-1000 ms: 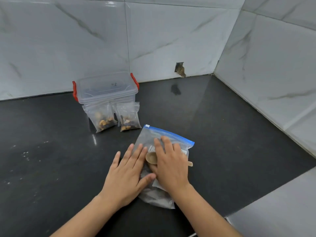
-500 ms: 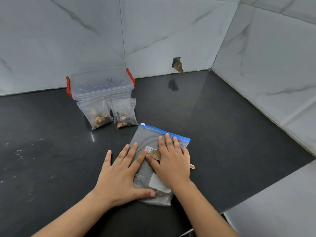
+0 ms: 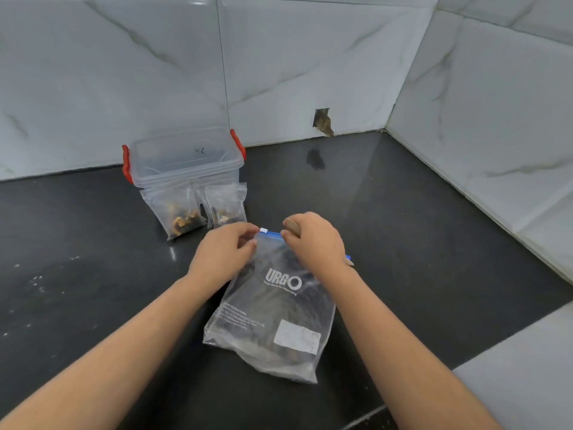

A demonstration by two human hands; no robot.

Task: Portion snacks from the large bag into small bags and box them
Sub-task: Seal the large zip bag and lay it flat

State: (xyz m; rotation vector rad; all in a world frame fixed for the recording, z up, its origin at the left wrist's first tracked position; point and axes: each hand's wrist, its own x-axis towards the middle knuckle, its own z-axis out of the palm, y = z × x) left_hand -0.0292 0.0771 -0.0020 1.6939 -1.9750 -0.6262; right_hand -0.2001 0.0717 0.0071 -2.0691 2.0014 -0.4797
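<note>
Black counter (image 3: 403, 243) is holding two filled small bags (image 3: 183, 212) mid-frame, unboxed; both hands, left hand (image 3: 224, 251) and right hand (image 3: 313, 238), are pinching the big bag (image 3: 273, 308) top.

Both your bare forearms reach forward from the lower corners and converge toward the middle. Your left hand (image 3: 224, 254) has its fingers curled, fingertips pinched together at the right edge of the hand. Your right hand (image 3: 313, 240) is knuckles-up, fingers curled downward, close beside the left without touching it.
</note>
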